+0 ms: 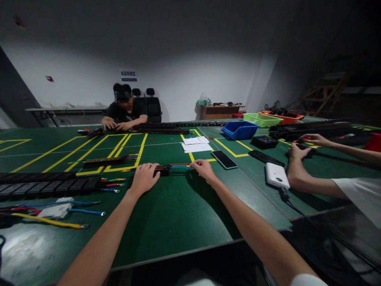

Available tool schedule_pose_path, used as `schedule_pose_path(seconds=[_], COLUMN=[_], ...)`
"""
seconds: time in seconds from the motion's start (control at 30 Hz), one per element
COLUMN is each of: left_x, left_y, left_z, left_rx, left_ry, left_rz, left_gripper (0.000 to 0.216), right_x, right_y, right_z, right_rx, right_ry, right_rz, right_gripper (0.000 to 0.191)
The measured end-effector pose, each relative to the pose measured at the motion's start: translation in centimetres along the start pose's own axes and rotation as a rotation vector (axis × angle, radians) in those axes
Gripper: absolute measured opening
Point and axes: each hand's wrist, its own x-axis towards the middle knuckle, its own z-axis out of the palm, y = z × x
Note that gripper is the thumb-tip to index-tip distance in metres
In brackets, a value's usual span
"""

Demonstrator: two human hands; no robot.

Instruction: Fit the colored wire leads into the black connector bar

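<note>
A slim black strip [163,171] lies across the green table in front of me, with red, blue and green wires [180,166] running out of its right end. Over its left part rests my left hand [145,177], fingers curled around the strip and partly hiding it. My right hand [204,170] is closed in a pinch on the wire ends, whose tips are hidden by the fingers. Just left of my left hand, black power strips [53,188] end in ring-terminal leads. A yellow wire [49,221] and blue wires with ring terminals lie nearer me.
Beyond my right hand are a phone [224,159], white papers [196,144] and a blue bin [239,129]. A white power bank [276,175] sits beside a co-worker's hands [300,153] at right. Another person [126,107] works across the table.
</note>
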Motion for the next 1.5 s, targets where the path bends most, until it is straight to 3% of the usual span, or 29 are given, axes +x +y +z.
schedule_pose_path(seconds=[0.5,0.83,1.27,1.5], left_x=[0.0,0.0,0.1,0.1], left_y=[0.0,0.0,0.0,0.2], left_z=[0.1,0.0,0.1,-0.2], left_rx=[0.004,-0.011,-0.004,-0.007], left_ry=[0.006,-0.017,0.001,-0.022], left_rz=[-0.001,-0.005,0.004,-0.01], left_gripper=[0.047,0.048,0.048,0.049], right_x=[-0.1,0.5,0.4,0.0], right_y=[-0.7,0.2,0.0,-0.6], right_z=[-0.4,0.0,-0.2,-1.1], right_rx=[-0.156,-0.078,-0.06,-0.332], right_ry=[-0.103,-0.186,-0.143,-0.09], right_rz=[0.07,0.071,0.018,-0.24], right_gripper=[0.023,0.024,0.026,0.035])
